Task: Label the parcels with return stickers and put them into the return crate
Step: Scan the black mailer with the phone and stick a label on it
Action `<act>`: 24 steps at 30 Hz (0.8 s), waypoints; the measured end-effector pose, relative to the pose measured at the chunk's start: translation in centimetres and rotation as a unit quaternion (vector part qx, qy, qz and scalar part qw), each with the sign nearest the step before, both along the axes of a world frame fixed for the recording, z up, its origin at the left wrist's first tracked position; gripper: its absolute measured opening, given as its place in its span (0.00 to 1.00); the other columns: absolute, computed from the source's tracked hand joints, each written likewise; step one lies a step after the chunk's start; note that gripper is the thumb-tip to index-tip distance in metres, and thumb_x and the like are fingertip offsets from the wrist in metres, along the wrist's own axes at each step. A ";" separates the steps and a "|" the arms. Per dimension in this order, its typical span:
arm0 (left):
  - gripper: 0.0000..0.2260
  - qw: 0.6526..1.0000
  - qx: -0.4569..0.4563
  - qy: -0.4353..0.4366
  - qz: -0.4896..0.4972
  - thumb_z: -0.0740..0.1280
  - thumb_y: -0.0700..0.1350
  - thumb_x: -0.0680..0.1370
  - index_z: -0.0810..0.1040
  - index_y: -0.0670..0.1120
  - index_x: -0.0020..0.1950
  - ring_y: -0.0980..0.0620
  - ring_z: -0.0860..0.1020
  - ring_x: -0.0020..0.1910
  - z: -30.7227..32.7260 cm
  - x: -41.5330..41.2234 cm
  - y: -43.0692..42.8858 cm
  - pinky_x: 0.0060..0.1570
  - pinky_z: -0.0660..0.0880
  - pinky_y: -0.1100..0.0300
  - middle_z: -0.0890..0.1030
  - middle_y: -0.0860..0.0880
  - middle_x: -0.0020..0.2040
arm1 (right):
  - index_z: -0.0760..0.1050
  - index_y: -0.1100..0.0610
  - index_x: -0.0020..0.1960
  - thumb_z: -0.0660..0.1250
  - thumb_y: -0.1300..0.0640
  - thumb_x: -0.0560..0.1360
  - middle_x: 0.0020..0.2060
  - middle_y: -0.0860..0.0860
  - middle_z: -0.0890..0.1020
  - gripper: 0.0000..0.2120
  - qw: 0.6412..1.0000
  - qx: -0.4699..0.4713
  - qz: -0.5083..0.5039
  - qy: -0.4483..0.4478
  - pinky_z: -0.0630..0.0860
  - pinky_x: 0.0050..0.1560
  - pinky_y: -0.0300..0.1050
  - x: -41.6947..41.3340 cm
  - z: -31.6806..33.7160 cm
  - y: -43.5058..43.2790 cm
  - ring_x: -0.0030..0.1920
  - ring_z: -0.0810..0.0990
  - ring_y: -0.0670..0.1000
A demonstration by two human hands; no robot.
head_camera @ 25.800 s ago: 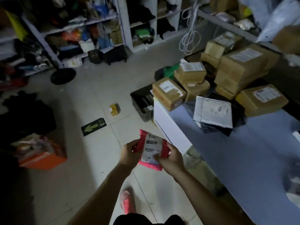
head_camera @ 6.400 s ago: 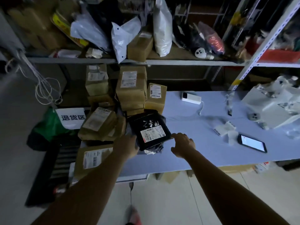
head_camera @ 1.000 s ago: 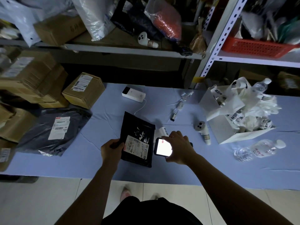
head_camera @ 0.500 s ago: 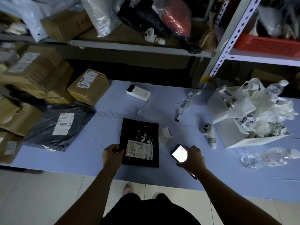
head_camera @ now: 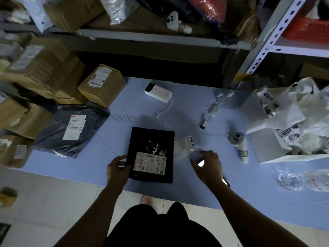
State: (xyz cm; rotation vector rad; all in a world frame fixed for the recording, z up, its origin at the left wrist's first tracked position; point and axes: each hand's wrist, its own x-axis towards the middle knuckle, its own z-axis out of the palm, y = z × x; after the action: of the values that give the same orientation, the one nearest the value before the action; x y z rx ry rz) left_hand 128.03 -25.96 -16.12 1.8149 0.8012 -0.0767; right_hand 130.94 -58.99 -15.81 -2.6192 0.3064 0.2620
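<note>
Down from the head view, a flat black plastic parcel (head_camera: 152,139) lies on the pale blue worktop (head_camera: 124,111), close to its near edge, with a white shipping label (head_camera: 151,163) on its lower half. The left hand (head_camera: 117,169) grips the parcel's left edge, its fingers (head_camera: 119,158) curled against that side and the thumb on top beside the label. The right hand (head_camera: 207,166) hangs just right of the parcel, blurred, above a lit phone (head_camera: 201,163). I cannot tell whether its fingers grip the phone or only hover over it. A white roll of return stickers (head_camera: 186,144) sits just beyond that hand, beside the parcel's right edge. To the left lies a grey plastic mailer (head_camera: 58,138), with brown cardboard boxes (head_camera: 102,84) stacked behind it. A white power bank (head_camera: 158,92) rests further back.
</note>
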 end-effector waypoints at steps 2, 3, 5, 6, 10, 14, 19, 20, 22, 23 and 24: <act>0.15 1.000 -0.013 -0.002 0.014 0.70 0.32 0.77 0.81 0.51 0.56 0.47 0.83 0.43 0.1 -0.5 0.8 0.36 0.82 0.54 0.83 0.45 0.45 | 0.79 0.51 0.58 0.72 0.43 0.74 0.46 0.48 0.85 0.17 0.993 0.111 -0.032 0.003 0.81 0.47 0.46 1.3 0.5 2.3 0.47 0.83 0.49; 0.15 1.000 -0.015 -0.001 0.020 0.70 0.32 0.77 0.81 0.51 0.56 0.47 0.83 0.43 0.2 -0.6 1.1 0.37 0.82 0.54 0.83 0.45 0.45 | 0.79 0.51 0.58 0.72 0.47 0.75 0.46 0.48 0.85 0.15 0.988 0.152 -0.029 0.015 0.81 0.45 0.44 1.9 0.8 3.5 0.43 0.83 0.46; 0.15 1.000 -0.013 0.006 0.028 0.70 0.32 0.77 0.81 0.51 0.56 0.46 0.84 0.43 0.2 -0.8 1.9 0.37 0.83 0.52 0.83 0.45 0.45 | 0.79 0.51 0.62 0.72 0.53 0.77 0.50 0.49 0.85 0.14 0.978 0.204 -0.010 0.029 0.80 0.46 0.42 2.7 0.7 5.7 0.41 0.82 0.44; 0.15 0.999 -0.008 0.010 0.029 0.70 0.32 0.77 0.81 0.51 0.56 0.46 0.84 0.43 0.2 -0.9 2.4 0.36 0.83 0.53 0.84 0.46 0.45 | 0.79 0.51 0.64 0.72 0.55 0.77 0.52 0.50 0.85 0.15 0.975 0.220 -0.009 0.033 0.80 0.49 0.42 2.9 0.5 6.5 0.42 0.82 0.44; 0.13 0.999 0.019 0.033 0.012 0.71 0.35 0.77 0.81 0.50 0.56 0.44 0.84 0.44 -0.6 -1.1 4.3 0.36 0.82 0.53 0.84 0.46 0.46 | 0.80 0.53 0.65 0.72 0.57 0.77 0.51 0.52 0.86 0.17 0.967 0.246 -0.064 0.024 0.81 0.58 0.48 3.6 -0.3 8.2 0.48 0.83 0.48; 0.11 0.990 0.107 0.086 -0.042 0.71 0.40 0.76 0.82 0.47 0.57 0.43 0.83 0.47 -1.4 -0.4 4.9 0.48 0.82 0.46 0.83 0.46 0.47 | 0.83 0.54 0.58 0.75 0.59 0.74 0.44 0.46 0.86 0.13 0.954 0.280 -0.100 -0.033 0.80 0.48 0.33 4.5 1.3 8.8 0.41 0.83 0.37; 0.14 0.979 0.174 0.044 -0.098 0.72 0.42 0.75 0.81 0.46 0.60 0.41 0.81 0.51 1.2 3.6 2.9 0.52 0.80 0.46 0.80 0.45 0.53 | 0.83 0.54 0.56 0.72 0.61 0.77 0.43 0.48 0.85 0.09 0.904 0.390 -0.165 -0.048 0.80 0.42 0.41 5.5 4.3 8.9 0.42 0.86 0.49; 0.14 0.985 0.125 0.023 -0.115 0.73 0.42 0.75 0.82 0.48 0.60 0.43 0.81 0.50 2.0 4.7 2.2 0.51 0.81 0.47 0.82 0.48 0.53 | 0.83 0.54 0.57 0.71 0.63 0.78 0.44 0.49 0.85 0.09 0.898 0.406 -0.163 -0.049 0.80 0.41 0.41 5.5 4.9 9.0 0.41 0.86 0.50; 0.14 0.984 0.006 -0.016 -0.179 0.75 0.42 0.75 0.81 0.52 0.59 0.47 0.82 0.52 3.7 6.9 0.3 0.49 0.82 0.52 0.83 0.52 0.53 | 0.82 0.55 0.57 0.70 0.64 0.78 0.44 0.51 0.84 0.10 0.891 0.426 -0.150 -0.052 0.80 0.41 0.42 5.6 6.0 8.9 0.38 0.86 0.50; 0.15 0.974 -0.050 -0.030 -0.220 0.75 0.43 0.76 0.81 0.53 0.60 0.49 0.81 0.55 4.5 7.9 -0.8 0.49 0.81 0.58 0.83 0.53 0.55 | 0.82 0.55 0.57 0.70 0.64 0.78 0.44 0.53 0.84 0.10 0.888 0.433 -0.144 -0.054 0.80 0.40 0.42 5.6 6.5 8.9 0.38 0.85 0.49; 0.17 0.959 -0.111 -0.032 -0.258 0.75 0.43 0.76 0.79 0.53 0.64 0.53 0.80 0.59 5.3 8.7 -1.9 0.50 0.79 0.64 0.82 0.54 0.59 | 0.82 0.55 0.57 0.71 0.64 0.78 0.44 0.54 0.84 0.10 0.886 0.438 -0.139 -0.056 0.80 0.41 0.41 5.7 7.0 8.8 0.38 0.85 0.49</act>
State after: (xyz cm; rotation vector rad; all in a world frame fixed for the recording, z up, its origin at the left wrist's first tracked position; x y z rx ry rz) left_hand 136.70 -27.82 -10.78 1.7585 0.2449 -0.4271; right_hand 136.60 -50.24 -8.85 -1.6616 0.4021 0.1057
